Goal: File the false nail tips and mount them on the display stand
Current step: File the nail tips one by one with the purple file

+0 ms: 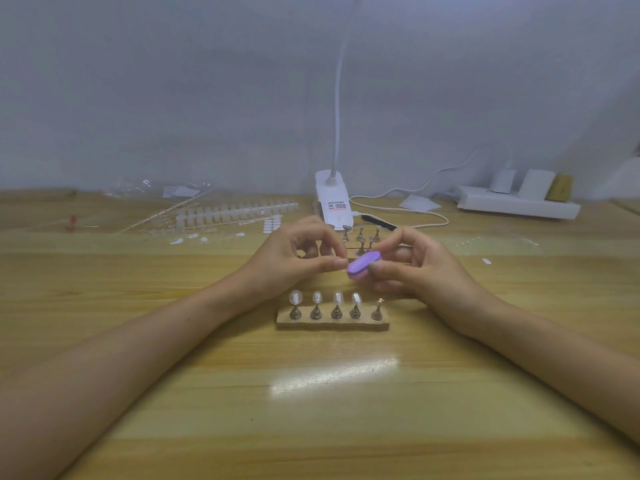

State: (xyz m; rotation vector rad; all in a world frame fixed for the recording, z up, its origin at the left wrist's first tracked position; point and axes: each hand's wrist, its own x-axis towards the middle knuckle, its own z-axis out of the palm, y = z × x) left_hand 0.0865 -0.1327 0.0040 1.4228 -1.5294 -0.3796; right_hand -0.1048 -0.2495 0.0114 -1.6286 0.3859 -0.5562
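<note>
Purple file block held at frame centre.
Right hand grips it; left hand pinches a nail tip, above the display stand.

Left hand, right hand bare; forearms bare, dark speck on left forearm
</note>
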